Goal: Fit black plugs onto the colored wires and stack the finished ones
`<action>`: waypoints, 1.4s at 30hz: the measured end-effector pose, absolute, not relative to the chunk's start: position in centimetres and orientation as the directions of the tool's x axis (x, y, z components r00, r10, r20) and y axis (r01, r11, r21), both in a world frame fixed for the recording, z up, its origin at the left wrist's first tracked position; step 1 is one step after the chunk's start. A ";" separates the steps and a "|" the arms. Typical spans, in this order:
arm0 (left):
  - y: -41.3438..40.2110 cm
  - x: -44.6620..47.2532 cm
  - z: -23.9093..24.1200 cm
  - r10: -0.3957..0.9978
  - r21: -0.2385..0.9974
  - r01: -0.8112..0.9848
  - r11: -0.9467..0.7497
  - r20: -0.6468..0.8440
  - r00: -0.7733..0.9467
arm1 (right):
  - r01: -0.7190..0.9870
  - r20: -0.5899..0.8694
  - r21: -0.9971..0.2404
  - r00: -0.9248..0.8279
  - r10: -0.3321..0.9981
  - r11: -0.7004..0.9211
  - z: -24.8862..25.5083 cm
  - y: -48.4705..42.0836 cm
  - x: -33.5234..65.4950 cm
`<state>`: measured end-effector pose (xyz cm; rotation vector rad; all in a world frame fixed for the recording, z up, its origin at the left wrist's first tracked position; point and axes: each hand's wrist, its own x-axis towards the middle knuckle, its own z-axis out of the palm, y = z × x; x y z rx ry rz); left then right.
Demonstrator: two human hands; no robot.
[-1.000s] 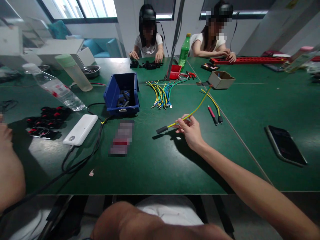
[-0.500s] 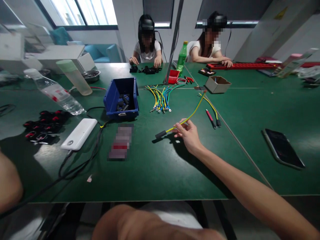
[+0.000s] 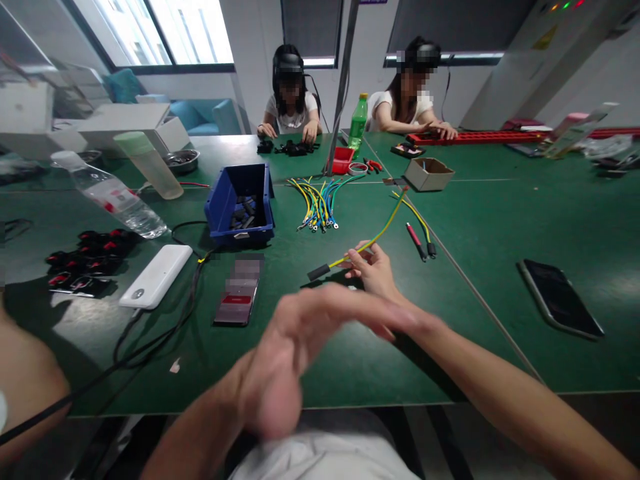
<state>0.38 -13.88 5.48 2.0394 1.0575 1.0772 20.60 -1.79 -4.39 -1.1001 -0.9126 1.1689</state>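
Pinching yellow-green wire (image 3: 389, 225) close behind black sleeve (image 3: 319, 273) should steady that end best; right hand (image 3: 375, 271) holds wire, left hand (image 3: 295, 337) blurred, wide, seemingly empty.

The left hand (image 3: 300, 347) is blurred and covers a stretch of the right forearm (image 3: 480, 373); the bottom edge cuts off the left forearm (image 3: 200, 420). Part of the wire (image 3: 393, 219) is hidden in the right hand (image 3: 376, 270). At the left edge, another person's arm (image 3: 30, 380) is cut off. The upper screen of the phone (image 3: 236, 303) is blocked out. The dark pieces (image 3: 244, 212) inside the bin (image 3: 240, 235) are too small to identify.
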 end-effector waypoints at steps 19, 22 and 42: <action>-3.1 0.4 -4.5 0.851 0.684 0.506 -0.525 0.437 0.292 | -0.295 -0.011 -0.955 0.146 0.989 0.033 -4.3 -2.0 20.1; -3.0 0.2 -4.5 0.851 0.700 0.484 -0.525 0.433 0.297 | -0.310 -0.022 -0.950 0.135 0.991 0.021 -4.4 -2.0 20.1; -3.3 0.6 -4.6 0.904 0.830 0.367 -0.419 0.347 0.249 | -0.352 -0.067 -0.936 0.092 0.994 -0.030 -4.4 -2.5 19.7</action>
